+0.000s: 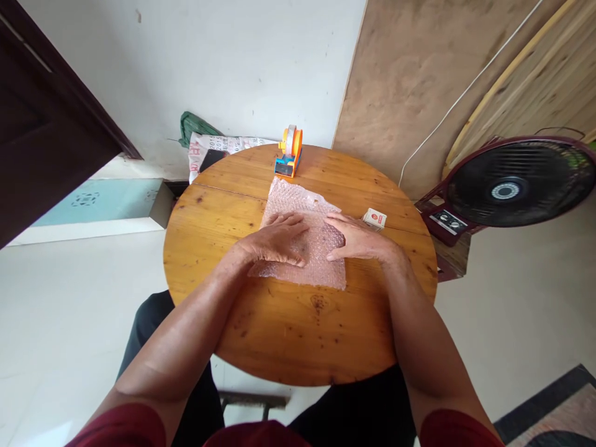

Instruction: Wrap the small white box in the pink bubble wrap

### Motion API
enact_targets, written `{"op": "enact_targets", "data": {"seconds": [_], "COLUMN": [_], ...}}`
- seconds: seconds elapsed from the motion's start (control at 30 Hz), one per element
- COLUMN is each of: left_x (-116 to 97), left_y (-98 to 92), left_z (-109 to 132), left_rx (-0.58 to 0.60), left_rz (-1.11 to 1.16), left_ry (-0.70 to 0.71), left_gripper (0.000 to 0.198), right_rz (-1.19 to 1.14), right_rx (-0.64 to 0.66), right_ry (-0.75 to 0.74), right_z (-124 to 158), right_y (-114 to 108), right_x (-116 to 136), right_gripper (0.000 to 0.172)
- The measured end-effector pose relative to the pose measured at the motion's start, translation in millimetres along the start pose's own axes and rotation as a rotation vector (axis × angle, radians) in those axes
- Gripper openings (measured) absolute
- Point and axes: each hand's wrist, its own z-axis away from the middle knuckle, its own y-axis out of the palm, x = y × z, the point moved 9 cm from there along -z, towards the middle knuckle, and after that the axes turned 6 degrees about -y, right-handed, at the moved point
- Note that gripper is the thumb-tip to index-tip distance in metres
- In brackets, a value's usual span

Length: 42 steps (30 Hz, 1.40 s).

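Note:
A pinkish sheet of bubble wrap (321, 248) lies on the round wooden table (298, 335). My left hand (279, 239) rests flat on the sheet's left and middle part, fingers spread. On its right edge lies my right hand (356, 239), thumb and fingers apart, with nothing held. Just behind the right hand sits a small white box with a red mark (375, 218). Beyond the sheet's far edge stands an orange and blue tape dispenser (289, 152) with a roll of tape on it.
A black floor fan with a dark red frame (505, 189) stands right of the table. Printed white sacks (233, 144) and a green bag (198, 126) lie behind it against the white wall. A dark door (51, 112) is at the left.

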Motion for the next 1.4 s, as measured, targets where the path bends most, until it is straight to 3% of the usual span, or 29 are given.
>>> {"op": "enact_targets", "data": {"seconds": [0.23, 0.4, 0.47, 0.8, 1.17, 1.27, 1.4], "left_x": [-1.8, 5.3, 8.4, 10.9, 13.1, 10.2, -11.6], "left_y": [-1.9, -14.3, -17.6, -15.5, -9.9, -10.0, -14.8], "left_z": [0.2, -8.6, -11.5, -4.0, -3.0, -1.7, -1.1], "left_rx": [0.011, -0.165, -0.234, -0.079, -0.041, -0.067, -0.177], "left_rz": [0.048, 0.122, 0.118, 0.120, 0.058, 0.045, 0.050], "left_ry": [0.029, -0.044, -0.068, 0.026, 0.071, 0.058, 0.136], "left_gripper": [0.090, 0.044, 0.038, 0.059, 0.070, 0.065, 0.054], "right_rz": [-0.012, -0.007, 0.002, -0.009, 0.001, 0.004, 0.002], "right_rx": [-0.009, 0.018, 0.019, 0.012, 0.006, 0.006, -0.011], "right_ry": [-0.030, -0.003, -0.004, -0.024, -0.029, -0.021, -0.036], "right_z": [-0.6, 0.3, 0.7, 1.2, 0.5, 0.0, -1.2], "right_y": [0.8, -0.6, -1.7, -1.1, -1.2, -1.2, -0.5], "right_x": [-2.6, -0.1, 1.7, 0.5, 1.2, -0.1, -2.9], "right_gripper": [0.098, 0.098, 0.097, 0.100, 0.098, 0.098, 0.099]}}
